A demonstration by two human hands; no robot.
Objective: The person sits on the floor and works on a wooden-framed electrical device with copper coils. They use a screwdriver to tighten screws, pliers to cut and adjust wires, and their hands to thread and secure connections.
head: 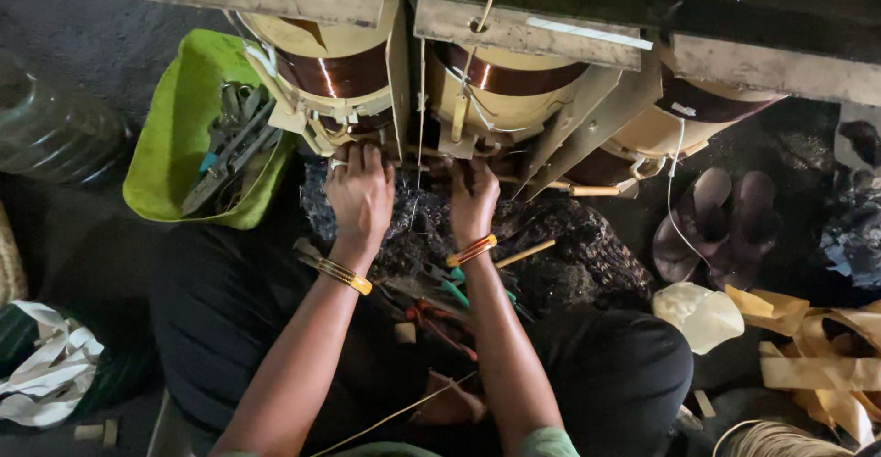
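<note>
Where two hands [360,195] meet: three coils [335,76].

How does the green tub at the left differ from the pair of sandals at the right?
The green tub is bright green and holds grey metal tools; the pair of sandals is dull brown and holds nothing. The tub lies beside the left hand, while the sandals lie further off, past the right hand. Both rest on the dark floor, below the wound coils.

No packages, labels, signs or screens.
</note>
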